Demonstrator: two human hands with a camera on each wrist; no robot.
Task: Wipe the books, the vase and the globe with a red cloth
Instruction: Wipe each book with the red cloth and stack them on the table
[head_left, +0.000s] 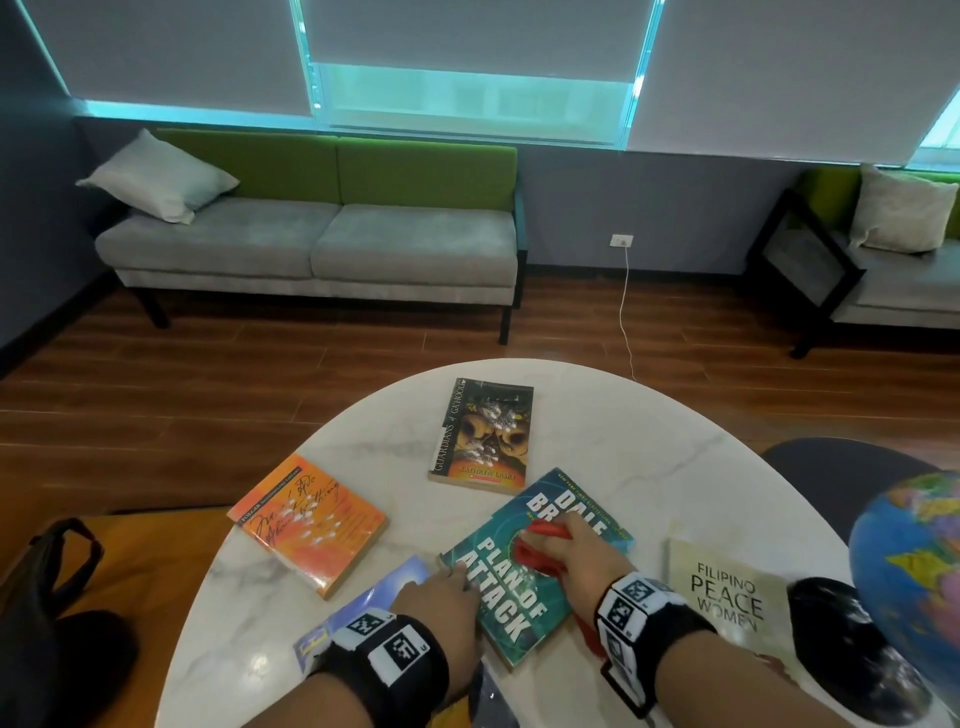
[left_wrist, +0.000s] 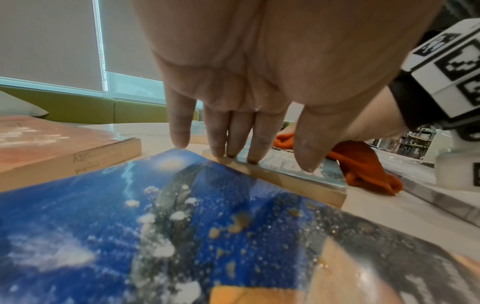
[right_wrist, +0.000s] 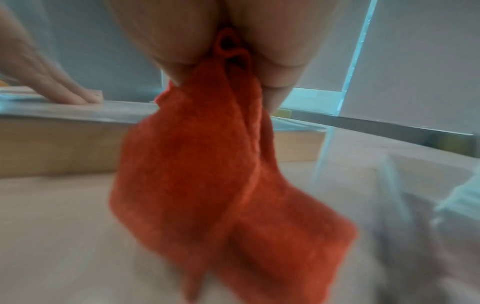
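Note:
The teal book "Plan of Attack" (head_left: 511, 597) lies on the round marble table (head_left: 623, 447). My right hand (head_left: 584, 553) grips the bunched red cloth (head_left: 540, 558) on the book's cover; a tail of the cloth (right_wrist: 221, 174) hangs down to the table. My left hand (head_left: 441, 592) presses straight fingers (left_wrist: 233, 142) on the teal book's near left corner, above a blue book (left_wrist: 130, 226). An orange book (head_left: 309, 525), a "Guardians of Ga'Hoole" book (head_left: 483, 431) and a "Filipino Peace Women" book (head_left: 727, 592) lie around. The globe (head_left: 914, 551) stands at the right edge.
A dark speckled rounded object (head_left: 852, 654) sits below the globe at the table's right edge. A black bag (head_left: 47, 597) rests on a wooden surface to the left. A grey-green sofa (head_left: 322, 239) stands beyond the table, and a white cable (head_left: 626, 312) crosses the wooden floor.

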